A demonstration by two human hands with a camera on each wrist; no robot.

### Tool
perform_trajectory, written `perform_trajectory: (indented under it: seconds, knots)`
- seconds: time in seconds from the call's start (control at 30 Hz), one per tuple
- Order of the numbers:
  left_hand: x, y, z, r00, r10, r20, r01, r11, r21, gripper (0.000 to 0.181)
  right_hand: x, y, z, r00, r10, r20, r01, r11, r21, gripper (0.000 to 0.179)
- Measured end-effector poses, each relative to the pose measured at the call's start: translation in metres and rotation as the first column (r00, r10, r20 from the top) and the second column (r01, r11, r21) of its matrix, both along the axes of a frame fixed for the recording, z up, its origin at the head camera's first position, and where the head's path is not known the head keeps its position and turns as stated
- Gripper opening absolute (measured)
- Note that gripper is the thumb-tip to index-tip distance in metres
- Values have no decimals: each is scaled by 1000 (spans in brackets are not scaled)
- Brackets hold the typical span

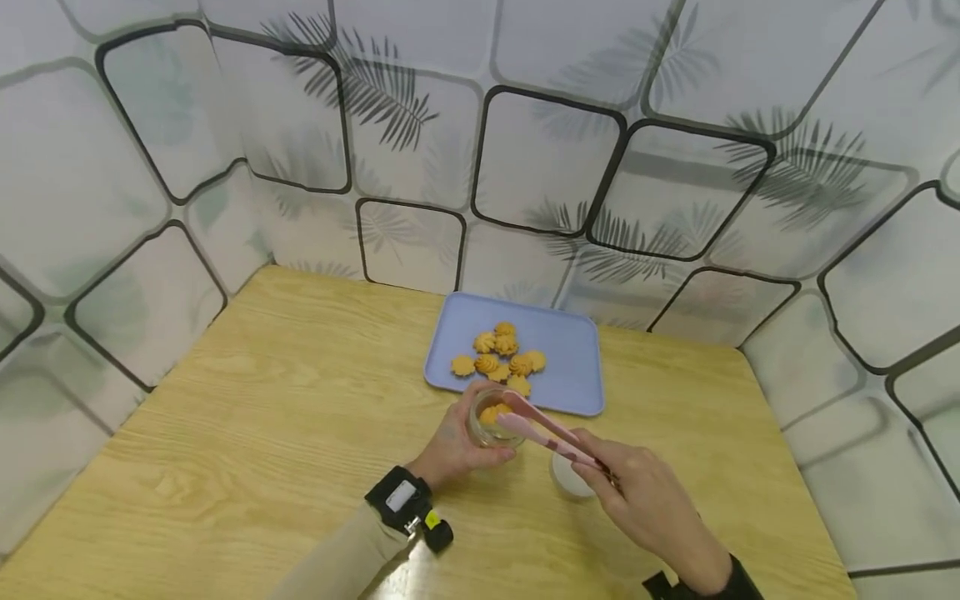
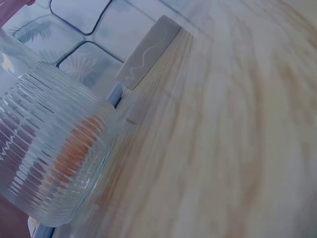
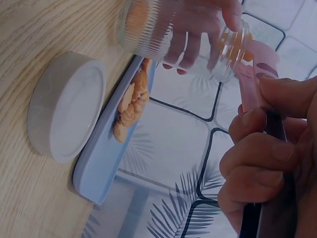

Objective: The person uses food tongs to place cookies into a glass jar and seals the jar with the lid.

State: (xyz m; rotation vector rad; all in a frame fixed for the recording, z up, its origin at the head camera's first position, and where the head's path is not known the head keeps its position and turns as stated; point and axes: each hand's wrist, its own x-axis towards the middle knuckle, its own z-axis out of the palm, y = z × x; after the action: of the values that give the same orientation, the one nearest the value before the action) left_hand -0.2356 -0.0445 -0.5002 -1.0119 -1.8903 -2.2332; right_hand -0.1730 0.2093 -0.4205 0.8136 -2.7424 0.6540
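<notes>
My left hand [image 1: 453,446] grips a ribbed clear glass jar [image 2: 44,119] around its side, thumb in front. One orange-brown cookie [image 3: 136,17] lies at the jar's bottom. In my right hand [image 1: 648,492] are pink tongs [image 3: 249,91] with dark handles, pinched between thumb and fingers. Their tips are right at the jar's mouth, where another cookie [image 3: 228,42] shows at the neck. Behind the jar, a blue tray [image 1: 570,350] bears several piped, ridged cookies [image 1: 486,363] on its left part.
A round white lid [image 3: 69,106] lies on the wooden table [image 1: 262,417], right of the jar and partly under the tongs in the head view. Patterned cloth walls [image 1: 420,167] enclose the table at the back and both sides, with the tray close to the back wall.
</notes>
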Motion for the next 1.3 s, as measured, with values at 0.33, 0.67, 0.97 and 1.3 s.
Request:
perform_trajectory:
  seconds: [0.33, 0.67, 0.97, 1.3]
  knots:
    - [-3, -10, 4, 999, 33, -9, -33, 999, -20, 75, -7, -6, 1, 996, 87, -9, -87, 995, -42, 42]
    - [-3, -11, 4, 999, 35, 31, -34, 999, -38, 76, -10, -9, -2, 995, 81, 56, -79, 996, -48, 44]
    - [-2, -10, 6, 999, 43, 14, -43, 997, -58, 75, -11, -6, -1, 991, 75, 114, -66, 995, -81, 39]
    - [-5, -9, 3, 999, 47, 8, -47, 999, -25, 74, -41, 16, -25, 990, -124, 60, 126, 992, -22, 34]
